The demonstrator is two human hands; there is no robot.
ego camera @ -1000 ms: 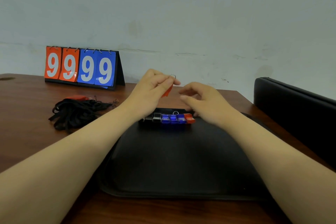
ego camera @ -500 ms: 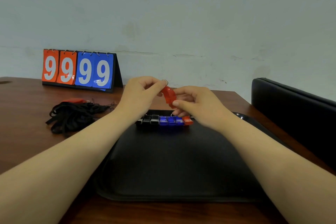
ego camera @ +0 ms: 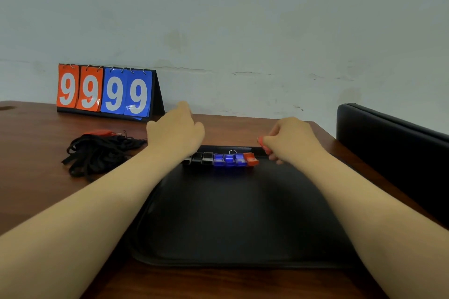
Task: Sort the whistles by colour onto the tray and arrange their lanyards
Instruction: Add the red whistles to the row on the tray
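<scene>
Setting: we take this for a plain office or sports-club back room. Evidence we note: brown wooden desk [ego camera: 36, 153]; flip scoreboard [ego camera: 107, 91] reading 99–99; row of whistles [ego camera: 228, 160]; bare, scuffed pale wall [ego camera: 243, 19]; black padded seat back [ego camera: 388, 143] at right.

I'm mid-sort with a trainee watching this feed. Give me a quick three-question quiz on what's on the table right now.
1. True or false: the right hand grips a small red plastic whistle.
2. How many translucent blue plastic whistles lie in the row on the black rectangular tray? A) two B) three C) five
3. Where is the other red whistle that is not yet on the tray?
Key: 1 true; 2 B; 3 at the far edge of the tangled pile of black fabric lanyards, left of the tray.
</scene>
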